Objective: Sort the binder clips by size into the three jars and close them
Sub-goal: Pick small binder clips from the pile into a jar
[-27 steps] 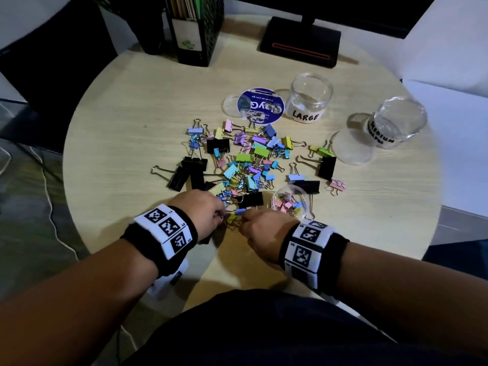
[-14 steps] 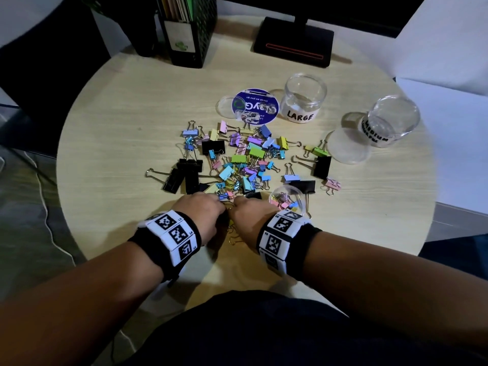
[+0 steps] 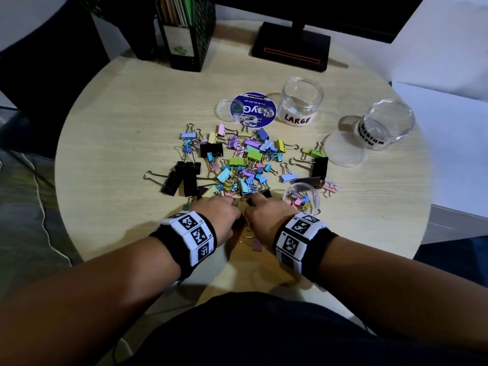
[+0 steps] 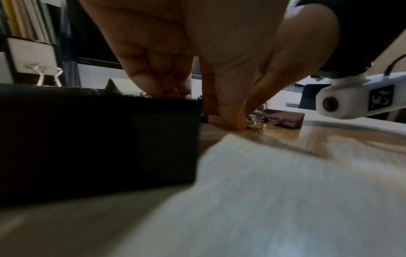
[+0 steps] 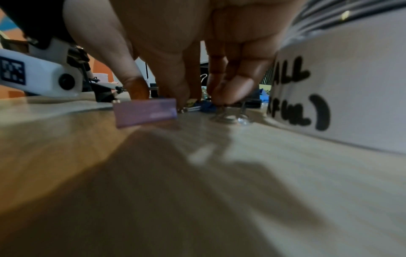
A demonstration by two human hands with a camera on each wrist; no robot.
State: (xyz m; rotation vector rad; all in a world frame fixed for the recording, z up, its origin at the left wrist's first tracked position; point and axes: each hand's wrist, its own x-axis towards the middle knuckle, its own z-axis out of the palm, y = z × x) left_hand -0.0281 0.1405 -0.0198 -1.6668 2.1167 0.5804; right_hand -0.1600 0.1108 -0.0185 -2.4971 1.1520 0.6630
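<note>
Mixed binder clips (image 3: 237, 165), coloured and black, lie heaped mid-table. The empty LARGE jar (image 3: 301, 107) and the medium jar (image 3: 385, 125) stand open at the back right. The small jar (image 3: 301, 196) holds several tiny clips and stands by my right hand (image 3: 264, 210). My left hand (image 3: 221, 210) is beside it at the pile's near edge. In the left wrist view my thumb and forefinger pinch a small clip (image 4: 252, 124) on the table. In the right wrist view my curled fingertips (image 5: 230, 90) touch tiny clips (image 5: 206, 106); a grip is not visible. A pink clip (image 5: 145, 111) lies before them.
Two clear lids (image 3: 346, 151) (image 3: 224, 109) and a purple labelled lid (image 3: 253, 109) lie near the jars. Large black clips (image 3: 184, 178) sit left of my left hand. A monitor base (image 3: 290, 48) and a black file holder (image 3: 184, 35) stand at the back edge.
Both hands have moved away from me to the pile's near edge and closer together. The pink clip now shows between my wrists.
</note>
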